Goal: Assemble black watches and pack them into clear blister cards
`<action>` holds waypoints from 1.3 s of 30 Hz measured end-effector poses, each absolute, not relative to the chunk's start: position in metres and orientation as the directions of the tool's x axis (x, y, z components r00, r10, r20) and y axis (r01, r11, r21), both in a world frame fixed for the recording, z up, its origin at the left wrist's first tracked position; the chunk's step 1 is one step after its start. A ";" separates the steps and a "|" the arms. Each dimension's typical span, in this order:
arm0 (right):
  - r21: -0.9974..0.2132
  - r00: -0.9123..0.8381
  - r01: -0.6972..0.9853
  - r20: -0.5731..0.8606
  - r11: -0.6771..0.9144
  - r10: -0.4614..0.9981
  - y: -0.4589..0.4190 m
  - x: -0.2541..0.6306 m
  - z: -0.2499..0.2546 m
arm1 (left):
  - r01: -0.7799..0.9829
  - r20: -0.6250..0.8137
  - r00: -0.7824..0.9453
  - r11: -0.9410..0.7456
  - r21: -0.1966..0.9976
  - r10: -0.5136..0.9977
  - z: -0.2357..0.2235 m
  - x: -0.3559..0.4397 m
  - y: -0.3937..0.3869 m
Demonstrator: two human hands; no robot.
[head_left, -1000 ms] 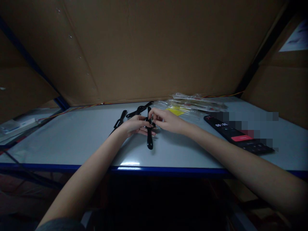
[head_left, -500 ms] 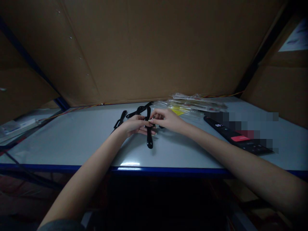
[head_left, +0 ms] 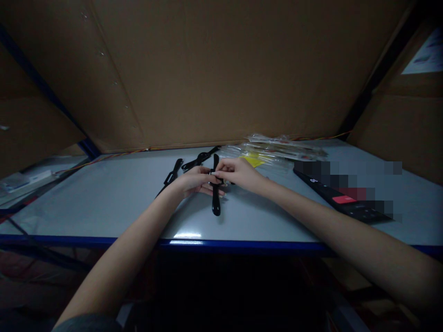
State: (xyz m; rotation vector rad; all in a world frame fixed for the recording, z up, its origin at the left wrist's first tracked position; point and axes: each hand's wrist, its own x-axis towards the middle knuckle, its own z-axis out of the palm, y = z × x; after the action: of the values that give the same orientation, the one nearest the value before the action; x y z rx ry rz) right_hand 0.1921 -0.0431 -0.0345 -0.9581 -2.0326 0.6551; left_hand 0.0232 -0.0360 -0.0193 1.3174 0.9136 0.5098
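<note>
Black watch strap (head_left: 216, 203) stays pinched between my left grip (head_left: 194, 181) and right grip (head_left: 238, 175); the right moved slightly left, fingers pressed together.

The right hand (head_left: 240, 175) has drawn its fingertips in to pinch the black watch strap (head_left: 216, 203) near its middle; the strap's lower end now lies slightly nearer the table's front edge; the phone (head_left: 360, 213) has fewer timer digits showing beside the pixelated patch (head_left: 346, 173).

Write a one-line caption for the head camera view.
Left hand and right hand hold a black watch strap on a pale table.
</note>
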 end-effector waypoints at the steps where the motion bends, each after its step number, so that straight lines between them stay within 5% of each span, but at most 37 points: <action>1: -0.739 -0.412 0.370 0.412 0.562 0.813 -0.043 0.193 -0.034 | 0.168 -0.275 0.567 0.217 0.962 0.776 -0.019 0.023 -0.036; 7: -0.766 -0.420 0.357 0.380 0.535 0.824 -0.040 0.199 -0.027 | 0.163 -0.274 0.548 0.221 0.962 0.790 -0.018 0.022 -0.034; 13: -0.517 -0.400 0.531 0.545 0.671 0.737 -0.041 0.200 -0.027 | 0.182 -0.276 0.564 0.209 0.961 0.778 -0.016 0.023 -0.038; 24: -0.563 -0.418 0.515 0.493 0.646 0.763 -0.047 0.196 -0.027 | 0.168 -0.271 0.540 0.214 0.962 0.797 -0.015 0.022 -0.036; 34: -0.438 -0.349 0.682 0.508 0.585 0.787 -0.050 0.198 -0.024 | 0.149 -0.256 0.537 0.208 0.967 0.804 -0.015 0.022 -0.037; 39: -0.511 -0.416 0.600 0.457 0.615 0.786 -0.052 0.195 -0.024 | 0.149 -0.252 0.543 0.204 0.968 0.801 -0.017 0.022 -0.035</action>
State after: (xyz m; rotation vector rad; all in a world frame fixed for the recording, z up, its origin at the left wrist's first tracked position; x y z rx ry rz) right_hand 0.1954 -0.0524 -0.0237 -1.0845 -2.1585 0.3519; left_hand 0.0216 -0.0350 -0.0172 1.3139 0.9260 0.5602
